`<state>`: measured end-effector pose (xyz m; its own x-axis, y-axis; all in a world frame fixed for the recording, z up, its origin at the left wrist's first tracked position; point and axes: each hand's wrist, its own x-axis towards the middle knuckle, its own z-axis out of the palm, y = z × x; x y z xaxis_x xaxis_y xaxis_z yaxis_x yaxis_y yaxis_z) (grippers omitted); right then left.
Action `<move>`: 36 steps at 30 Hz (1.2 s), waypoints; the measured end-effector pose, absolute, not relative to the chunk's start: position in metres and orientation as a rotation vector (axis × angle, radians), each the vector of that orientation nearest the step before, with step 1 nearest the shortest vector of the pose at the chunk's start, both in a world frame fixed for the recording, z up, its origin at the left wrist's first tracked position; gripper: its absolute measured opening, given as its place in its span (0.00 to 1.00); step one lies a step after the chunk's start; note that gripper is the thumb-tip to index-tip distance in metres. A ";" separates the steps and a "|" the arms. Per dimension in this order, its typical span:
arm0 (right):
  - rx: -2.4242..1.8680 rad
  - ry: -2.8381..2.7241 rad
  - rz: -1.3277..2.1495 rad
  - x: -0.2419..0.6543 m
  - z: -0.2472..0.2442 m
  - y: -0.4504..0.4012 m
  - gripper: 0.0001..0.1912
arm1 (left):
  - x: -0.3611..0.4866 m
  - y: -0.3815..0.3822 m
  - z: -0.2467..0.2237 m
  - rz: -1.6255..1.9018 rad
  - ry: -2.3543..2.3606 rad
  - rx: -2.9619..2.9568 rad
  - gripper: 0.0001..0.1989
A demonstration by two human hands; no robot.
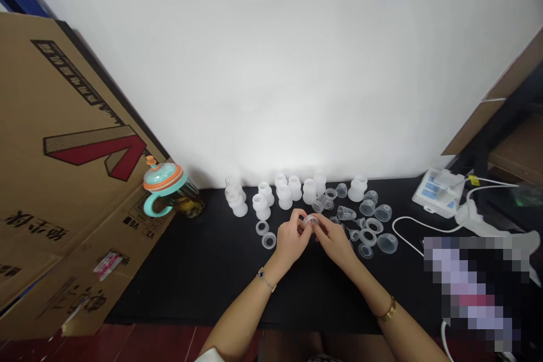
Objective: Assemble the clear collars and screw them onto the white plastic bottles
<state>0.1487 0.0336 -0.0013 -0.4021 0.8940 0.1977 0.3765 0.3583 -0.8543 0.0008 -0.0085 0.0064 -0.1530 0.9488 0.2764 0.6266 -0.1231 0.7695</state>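
Both my left hand point(293, 235) and my right hand point(333, 236) pinch one small clear plastic ring point(311, 219) between their fingertips, held just above the black table. Behind them stand several white plastic bottles point(285, 197), open at the neck. To the left of my left hand lie two clear rings point(268, 240). Right of my right hand are scattered clear domed caps point(387, 243), more flat rings point(367, 237) and a clear cup-shaped piece point(347, 213). The fingers hide part of the held ring.
A turquoise-lidded jug point(169, 189) with dark contents stands left beside a large cardboard box point(76, 153). At right are a clear-lidded white case point(439, 192), a white cable point(407, 218) and a white handheld device point(487, 226). A white wall point(297, 68) bounds the black table point(190, 283).
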 end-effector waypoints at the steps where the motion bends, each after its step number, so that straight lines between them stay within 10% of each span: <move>1: -1.112 -1.937 0.968 0.149 -0.001 0.034 0.19 | 0.001 -0.008 0.006 1.159 1.785 1.764 0.07; 36: -1.127 -1.984 0.763 0.149 0.005 0.033 0.17 | -0.001 -0.006 -0.002 1.129 1.797 1.897 0.06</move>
